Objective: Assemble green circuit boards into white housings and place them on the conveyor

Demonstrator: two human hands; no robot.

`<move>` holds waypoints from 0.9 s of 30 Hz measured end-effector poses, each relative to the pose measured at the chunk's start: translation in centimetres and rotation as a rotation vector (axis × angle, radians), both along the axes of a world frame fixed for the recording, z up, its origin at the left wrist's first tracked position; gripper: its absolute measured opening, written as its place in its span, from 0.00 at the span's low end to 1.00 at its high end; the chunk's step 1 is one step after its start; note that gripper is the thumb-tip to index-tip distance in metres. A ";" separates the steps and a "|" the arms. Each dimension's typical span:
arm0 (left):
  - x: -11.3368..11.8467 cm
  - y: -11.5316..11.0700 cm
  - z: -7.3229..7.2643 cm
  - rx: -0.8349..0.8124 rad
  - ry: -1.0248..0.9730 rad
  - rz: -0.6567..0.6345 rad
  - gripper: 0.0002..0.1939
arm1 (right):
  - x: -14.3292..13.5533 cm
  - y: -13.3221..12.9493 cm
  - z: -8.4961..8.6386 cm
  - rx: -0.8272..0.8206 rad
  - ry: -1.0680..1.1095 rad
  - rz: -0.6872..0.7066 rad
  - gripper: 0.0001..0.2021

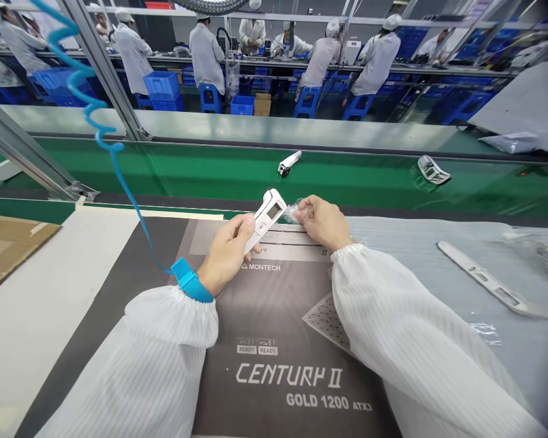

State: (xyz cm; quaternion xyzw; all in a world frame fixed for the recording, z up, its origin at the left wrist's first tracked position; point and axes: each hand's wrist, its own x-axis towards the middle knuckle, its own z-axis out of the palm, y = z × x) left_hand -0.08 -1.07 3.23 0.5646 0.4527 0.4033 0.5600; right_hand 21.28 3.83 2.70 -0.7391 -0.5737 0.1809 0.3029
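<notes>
My left hand (231, 243) is closed around a white handheld device (265, 220) with a small grey display and buttons, its dark-tipped head pointing up and away. On that wrist is a blue strap (189, 278) joined to a coiled blue cord (130, 194). Right of the device, my right hand (324, 220) pinches a crumpled piece of clear plastic film (296, 212), close to the device's head. Whether the film still touches the device I cannot tell. Beneath both hands lies a dark printed cardboard sheet (265, 310) marked MONTECH and CENTURY II.
On the green conveyor belt (201, 173) lie a white device (290, 163) and another white part (433, 170). A long white plastic housing piece (488, 280) rests at right, near clear plastic (543, 252). Brown cardboard (9, 249) is at left. Several people sit or stand beyond.
</notes>
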 end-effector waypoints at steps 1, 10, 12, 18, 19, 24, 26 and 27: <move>-0.1 0.1 0.0 0.005 -0.007 0.001 0.21 | 0.0 0.1 -0.1 -0.024 -0.157 -0.050 0.09; 0.6 -1.0 -0.6 0.345 0.299 -0.004 0.17 | -3.9 -4.6 1.5 0.134 0.890 0.083 0.28; 1.3 -1.9 -0.7 0.442 0.518 -0.090 0.19 | -5.3 -5.1 1.6 -0.018 1.329 0.106 0.29; 1.3 -2.0 -0.7 0.377 0.783 -0.274 0.27 | -5.4 -5.4 1.4 -0.133 1.782 0.128 0.28; 0.9 -1.7 -0.6 0.342 0.774 -0.245 0.27 | -5.2 -5.6 1.3 -0.156 1.787 0.188 0.27; -0.2 -0.8 -0.2 0.469 0.778 0.021 0.30 | -5.6 -6.5 0.6 -0.123 1.709 0.473 0.16; 0.3 -1.3 -0.1 0.624 0.743 0.091 0.29 | -6.5 -6.9 0.2 -0.111 1.675 0.443 0.13; 0.7 -1.6 -0.1 0.672 0.730 0.105 0.26 | -7.0 -7.1 0.0 -0.111 1.671 0.403 0.12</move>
